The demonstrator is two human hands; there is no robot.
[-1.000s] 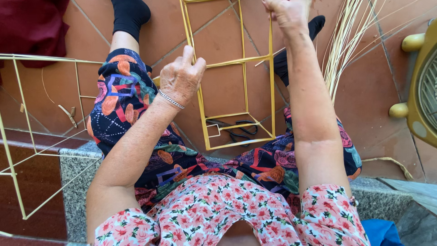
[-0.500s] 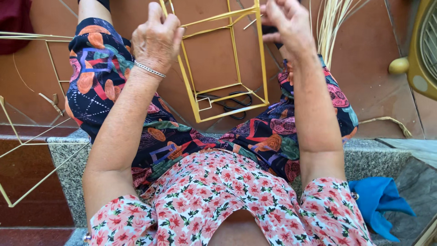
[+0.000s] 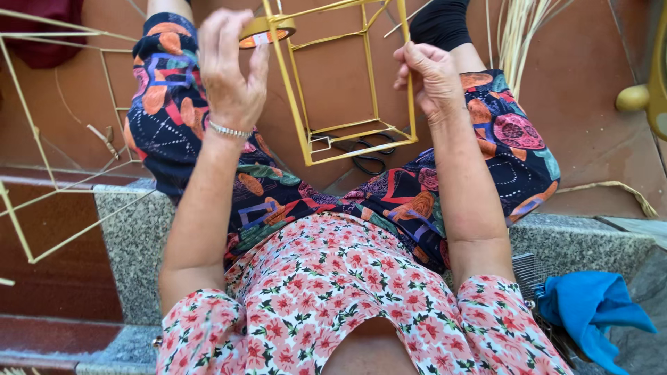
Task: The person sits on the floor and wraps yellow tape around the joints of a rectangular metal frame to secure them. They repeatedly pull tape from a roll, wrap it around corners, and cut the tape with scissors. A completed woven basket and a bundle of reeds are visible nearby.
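We see a yellow stick frame (image 3: 347,104), a box-shaped lattice, held upright between the knees above the tiled floor (image 3: 577,90), with black scissors (image 3: 365,156) lying beneath its lower end. The left hand (image 3: 233,73) is raised with its back to us, wrist bent, fingers curled around a roll of tape (image 3: 267,31) pressed against the frame's upper left strut. The right hand (image 3: 431,80), forearm angled up from the lap, pinches the frame's right-hand strut between thumb and closed fingers, a bundle of pale reeds (image 3: 514,35) lying just beyond it.
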